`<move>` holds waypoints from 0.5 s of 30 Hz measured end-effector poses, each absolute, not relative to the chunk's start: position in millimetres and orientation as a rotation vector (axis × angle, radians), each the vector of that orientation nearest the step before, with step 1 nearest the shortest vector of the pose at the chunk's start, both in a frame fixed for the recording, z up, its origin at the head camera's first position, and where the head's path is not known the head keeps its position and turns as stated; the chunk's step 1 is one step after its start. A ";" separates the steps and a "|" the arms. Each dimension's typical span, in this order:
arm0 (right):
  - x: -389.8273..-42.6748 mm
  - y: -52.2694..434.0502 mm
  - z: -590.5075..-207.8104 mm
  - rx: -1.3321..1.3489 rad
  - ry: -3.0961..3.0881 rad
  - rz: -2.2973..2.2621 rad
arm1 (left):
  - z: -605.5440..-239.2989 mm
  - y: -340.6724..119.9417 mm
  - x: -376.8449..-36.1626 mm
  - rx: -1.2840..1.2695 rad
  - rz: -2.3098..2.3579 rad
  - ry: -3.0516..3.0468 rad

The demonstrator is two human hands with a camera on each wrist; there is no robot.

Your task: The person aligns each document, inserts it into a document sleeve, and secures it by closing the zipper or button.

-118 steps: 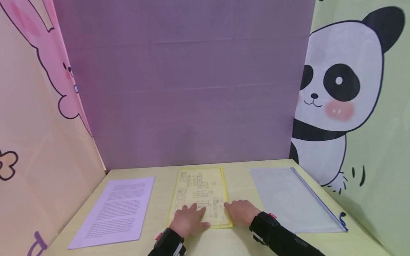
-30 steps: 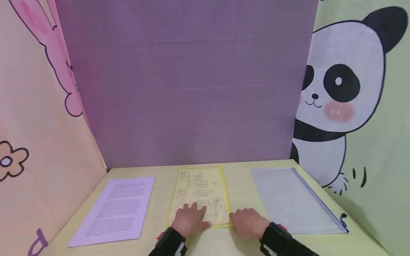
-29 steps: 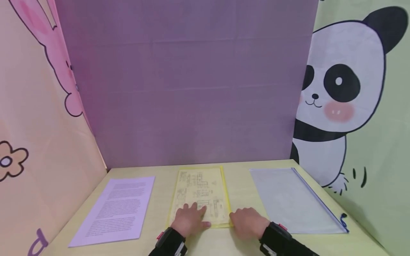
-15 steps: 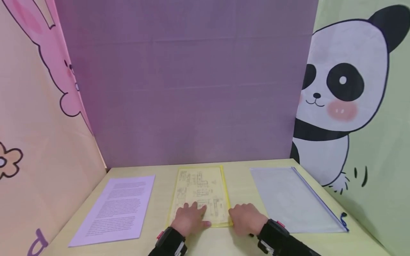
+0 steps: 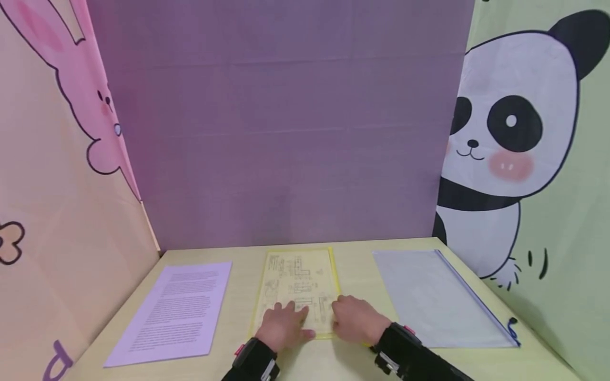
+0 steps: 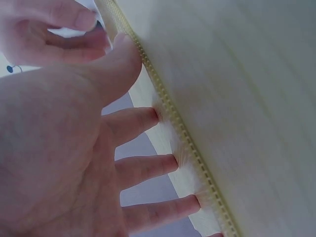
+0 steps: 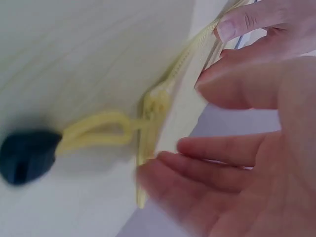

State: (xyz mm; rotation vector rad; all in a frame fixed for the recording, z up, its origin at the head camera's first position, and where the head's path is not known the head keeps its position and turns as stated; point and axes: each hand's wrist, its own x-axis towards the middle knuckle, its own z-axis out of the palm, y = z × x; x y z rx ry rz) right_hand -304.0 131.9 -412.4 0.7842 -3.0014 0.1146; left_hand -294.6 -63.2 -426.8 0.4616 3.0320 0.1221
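Observation:
A clear zip pouch (image 5: 296,272) with yellow edging and a sheet of printed drawings inside lies mid-table. My left hand (image 5: 285,325) rests spread on its near left part; the left wrist view shows the thumb on the yellow zipper (image 6: 180,126) and straight fingertips on the pouch. Over the near right corner is my right hand (image 5: 357,318). In the right wrist view its fingers (image 7: 165,180) touch that corner, with thumb and fingers apart. The zipper slider (image 7: 157,103) sits there, its yellow cord loop (image 7: 96,123) and black pull end (image 7: 29,154) hanging free of the fingers.
Left of the pouch lies a lilac printed sheet (image 5: 171,312). To the right, a pale zip pouch (image 5: 438,301) with a blue zipper (image 5: 476,296) and blue pull (image 5: 512,327). A purple backdrop (image 5: 286,132) stands behind the table (image 5: 240,307).
My right hand slid toward me along the right edge to the pouch's near corner, then shifted back left and slightly forward over that corner. The left hand stayed in place.

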 end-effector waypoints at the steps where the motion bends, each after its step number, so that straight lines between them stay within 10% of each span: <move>1: -305.8 129.8 -413.5 0.803 -3.001 0.133 | -427.1 -63.4 -294.4 0.462 0.120 3.034; 15: -315.8 115.9 -424.0 0.899 -3.119 0.056 | -427.4 -63.1 -297.6 0.447 0.106 3.004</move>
